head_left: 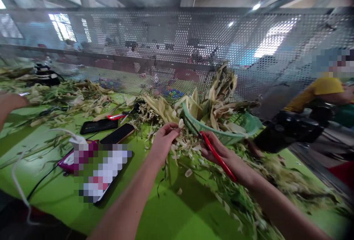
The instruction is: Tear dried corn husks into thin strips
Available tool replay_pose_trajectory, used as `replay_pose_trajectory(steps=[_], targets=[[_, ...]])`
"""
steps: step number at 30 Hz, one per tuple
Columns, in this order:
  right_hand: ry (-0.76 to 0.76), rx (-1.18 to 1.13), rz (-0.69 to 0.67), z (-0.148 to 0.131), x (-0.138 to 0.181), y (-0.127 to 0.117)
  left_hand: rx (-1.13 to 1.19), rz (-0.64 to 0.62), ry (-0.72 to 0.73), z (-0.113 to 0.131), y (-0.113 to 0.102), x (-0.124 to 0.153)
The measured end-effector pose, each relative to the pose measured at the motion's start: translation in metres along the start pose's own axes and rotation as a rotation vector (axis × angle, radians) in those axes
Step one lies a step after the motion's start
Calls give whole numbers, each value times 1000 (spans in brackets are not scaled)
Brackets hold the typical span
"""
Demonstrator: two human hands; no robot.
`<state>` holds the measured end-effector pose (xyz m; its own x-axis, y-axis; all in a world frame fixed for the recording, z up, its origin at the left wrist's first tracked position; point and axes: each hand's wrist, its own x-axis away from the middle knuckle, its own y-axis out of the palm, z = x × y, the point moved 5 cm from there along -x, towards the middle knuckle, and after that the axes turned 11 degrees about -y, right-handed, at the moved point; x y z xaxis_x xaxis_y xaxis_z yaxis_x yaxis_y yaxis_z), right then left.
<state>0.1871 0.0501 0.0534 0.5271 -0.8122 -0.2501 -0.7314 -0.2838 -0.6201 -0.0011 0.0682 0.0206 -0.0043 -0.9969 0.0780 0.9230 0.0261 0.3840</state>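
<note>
My left hand is closed, thumb and fingers pinching a small pale piece of dried husk at the fingertips. Just to its right, my right hand grips red-handled scissors, their dark blades pointing up and left toward that piece. Under both hands lie small pale scraps on the green table. Behind the blades stands a green plastic basket heaped with dry corn husks. More husks are piled behind my left hand.
Left of my arm lie two dark phones, a lit phone, a purple packet and red-handled scissors. Green plant waste spreads at right. A perforated metal screen stands behind. Other people's arms reach in.
</note>
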Motion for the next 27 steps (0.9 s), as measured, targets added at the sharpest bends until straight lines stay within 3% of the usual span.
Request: replay_pose_trajectory(steps=[7, 12, 18, 27], targets=[[31, 106, -84, 3, 0, 2, 110, -24, -16, 3, -2, -1], [16, 109, -129, -2, -1, 5, -12, -51, -9, 6, 0, 2], [21, 72, -124, -5, -3, 6, -133, -76, -34, 6, 2, 4], [28, 1, -107, -7, -3, 7, -86, -77, -84, 5, 2, 5]])
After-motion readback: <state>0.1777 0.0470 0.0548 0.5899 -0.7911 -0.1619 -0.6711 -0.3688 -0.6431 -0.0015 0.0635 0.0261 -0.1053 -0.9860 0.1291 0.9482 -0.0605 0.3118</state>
